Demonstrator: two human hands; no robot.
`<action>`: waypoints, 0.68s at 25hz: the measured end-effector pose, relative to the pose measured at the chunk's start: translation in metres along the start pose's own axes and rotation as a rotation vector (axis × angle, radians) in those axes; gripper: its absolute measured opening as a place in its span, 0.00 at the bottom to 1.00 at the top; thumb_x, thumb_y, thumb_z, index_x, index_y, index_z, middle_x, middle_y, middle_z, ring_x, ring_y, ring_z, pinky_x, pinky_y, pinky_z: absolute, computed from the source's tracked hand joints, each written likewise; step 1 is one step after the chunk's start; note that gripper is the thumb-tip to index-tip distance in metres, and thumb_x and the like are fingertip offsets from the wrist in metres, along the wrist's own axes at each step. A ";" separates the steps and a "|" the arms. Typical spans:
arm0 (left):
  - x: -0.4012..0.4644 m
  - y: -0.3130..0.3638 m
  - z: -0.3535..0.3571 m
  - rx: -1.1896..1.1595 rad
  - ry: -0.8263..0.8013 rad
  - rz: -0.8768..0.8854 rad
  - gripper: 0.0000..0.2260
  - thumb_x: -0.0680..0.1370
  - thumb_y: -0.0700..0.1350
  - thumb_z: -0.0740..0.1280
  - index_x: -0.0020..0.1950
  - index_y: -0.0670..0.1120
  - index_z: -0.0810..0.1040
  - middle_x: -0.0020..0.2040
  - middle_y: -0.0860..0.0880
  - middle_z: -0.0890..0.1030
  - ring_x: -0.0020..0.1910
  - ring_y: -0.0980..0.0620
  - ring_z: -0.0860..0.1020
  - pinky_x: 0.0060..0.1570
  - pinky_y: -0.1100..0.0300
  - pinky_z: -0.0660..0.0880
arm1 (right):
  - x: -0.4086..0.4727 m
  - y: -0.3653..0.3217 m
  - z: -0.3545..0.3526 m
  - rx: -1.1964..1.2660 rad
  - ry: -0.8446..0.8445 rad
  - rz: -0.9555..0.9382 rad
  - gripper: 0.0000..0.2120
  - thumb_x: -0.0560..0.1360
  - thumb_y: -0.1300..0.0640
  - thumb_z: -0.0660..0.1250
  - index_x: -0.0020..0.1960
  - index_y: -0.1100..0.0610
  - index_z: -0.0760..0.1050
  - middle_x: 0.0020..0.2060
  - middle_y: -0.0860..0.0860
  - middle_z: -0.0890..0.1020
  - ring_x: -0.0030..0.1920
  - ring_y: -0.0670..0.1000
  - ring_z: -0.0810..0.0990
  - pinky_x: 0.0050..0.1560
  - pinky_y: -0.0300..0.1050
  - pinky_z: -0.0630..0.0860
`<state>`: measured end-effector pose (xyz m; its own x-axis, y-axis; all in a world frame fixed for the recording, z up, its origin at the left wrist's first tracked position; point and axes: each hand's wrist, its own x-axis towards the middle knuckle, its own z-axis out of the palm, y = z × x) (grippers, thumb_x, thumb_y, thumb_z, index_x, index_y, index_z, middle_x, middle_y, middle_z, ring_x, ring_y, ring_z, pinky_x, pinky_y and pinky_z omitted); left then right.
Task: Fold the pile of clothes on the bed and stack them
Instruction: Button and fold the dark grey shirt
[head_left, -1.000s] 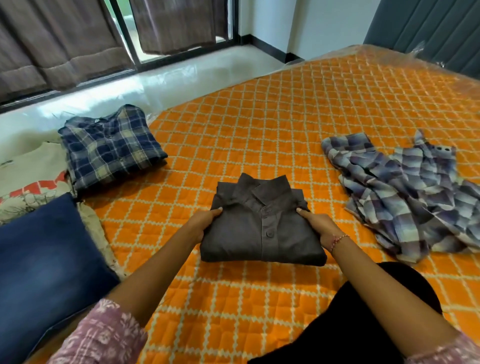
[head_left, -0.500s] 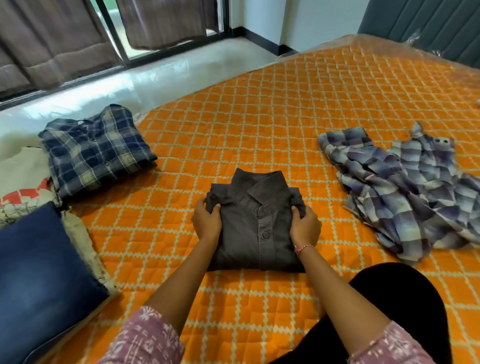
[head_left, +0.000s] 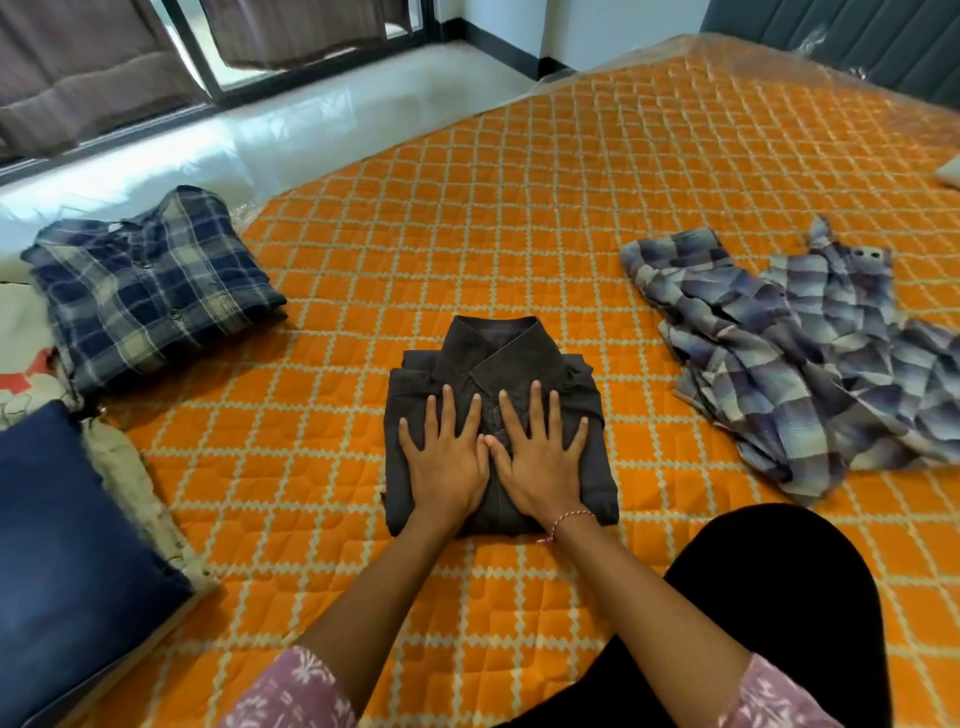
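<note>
Cut off at the left edge: a folded blue garment and pale clothes beneath it, pattern hard to read. Folded dark grey shirt, collar up and buttoned, centred on the orange bed between a folded navy plaid shirt and a crumpled purple plaid shirt. Pressed flat on it, left hand and right hand, fingers straight and spread, gripping nothing.

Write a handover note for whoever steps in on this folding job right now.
Left hand and right hand: both flat, fingers spread, pressing on the folded dark grey shirt at the middle of the orange bed cover.
Done: grey shirt folded; blue plaid shirt folded, lying apart to the left.
Left: the purple checked shirt on the right lies crumpled and unfolded. The folded shirts are not yet stacked.
</note>
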<state>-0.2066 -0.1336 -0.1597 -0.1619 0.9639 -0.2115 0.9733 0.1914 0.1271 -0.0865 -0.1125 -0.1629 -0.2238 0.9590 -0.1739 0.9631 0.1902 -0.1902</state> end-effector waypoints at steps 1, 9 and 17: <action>0.000 0.002 -0.007 -0.055 0.021 -0.023 0.23 0.82 0.54 0.48 0.78 0.55 0.52 0.79 0.47 0.49 0.78 0.48 0.49 0.71 0.40 0.45 | 0.001 0.002 -0.003 0.022 -0.025 -0.027 0.37 0.69 0.30 0.23 0.74 0.42 0.37 0.77 0.52 0.41 0.77 0.57 0.41 0.69 0.69 0.39; 0.103 0.080 -0.059 0.176 0.000 0.490 0.19 0.81 0.56 0.56 0.67 0.47 0.71 0.75 0.42 0.58 0.76 0.43 0.51 0.70 0.41 0.46 | -0.019 0.045 -0.029 0.429 0.182 0.580 0.20 0.80 0.44 0.55 0.61 0.59 0.72 0.57 0.58 0.79 0.57 0.60 0.76 0.55 0.54 0.70; 0.120 0.094 -0.050 0.060 0.046 0.405 0.16 0.82 0.54 0.55 0.60 0.46 0.75 0.66 0.44 0.68 0.66 0.42 0.65 0.67 0.42 0.54 | -0.012 0.060 -0.021 0.369 0.219 0.633 0.20 0.81 0.44 0.53 0.56 0.57 0.76 0.52 0.56 0.80 0.53 0.58 0.77 0.50 0.50 0.72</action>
<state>-0.1423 0.0097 -0.1248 0.2303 0.9666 -0.1120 0.9674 -0.2150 0.1339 -0.0231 -0.1084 -0.1515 0.4262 0.8887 -0.1691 0.7769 -0.4553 -0.4349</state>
